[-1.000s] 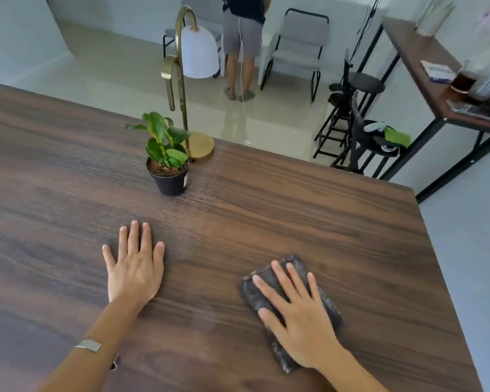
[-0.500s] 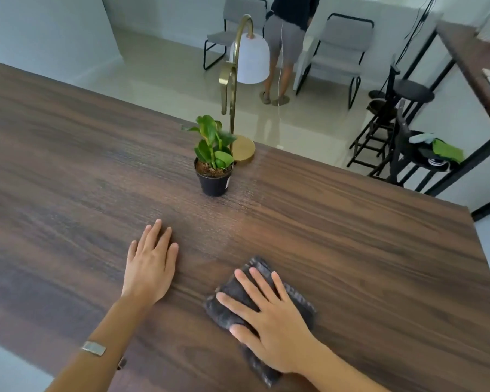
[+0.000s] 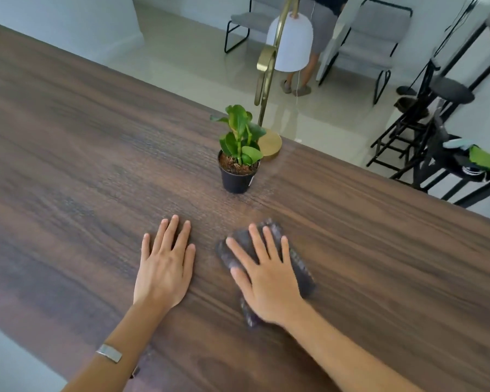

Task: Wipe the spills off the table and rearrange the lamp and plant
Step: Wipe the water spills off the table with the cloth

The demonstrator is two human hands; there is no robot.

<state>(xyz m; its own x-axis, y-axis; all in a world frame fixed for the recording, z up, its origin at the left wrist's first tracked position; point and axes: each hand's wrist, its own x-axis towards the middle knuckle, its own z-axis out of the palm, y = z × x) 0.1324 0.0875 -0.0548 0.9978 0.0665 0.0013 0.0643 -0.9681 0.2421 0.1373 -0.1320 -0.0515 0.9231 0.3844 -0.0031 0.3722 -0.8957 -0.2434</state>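
My right hand (image 3: pixel 266 275) lies flat, fingers spread, pressing a dark grey cloth (image 3: pixel 301 267) onto the dark wooden table (image 3: pixel 82 171). My left hand (image 3: pixel 166 264) rests palm down on the bare wood just left of the cloth, holding nothing. Beyond both hands stands a small green plant in a black pot (image 3: pixel 238 165). Right behind it, at the table's far edge, is a brass lamp (image 3: pixel 269 80) with a round base and a white dome shade. I cannot make out any spill on the wood.
Past the far edge are grey chairs (image 3: pixel 371 49), a person's legs (image 3: pixel 311 66) and black stools (image 3: pixel 425 128) at the right. The table's near edge runs diagonally at the lower left.
My right hand has slid the cloth leftward, closer to my left hand. The view has swung left, so the plant and lamp now sit nearer the frame's middle.
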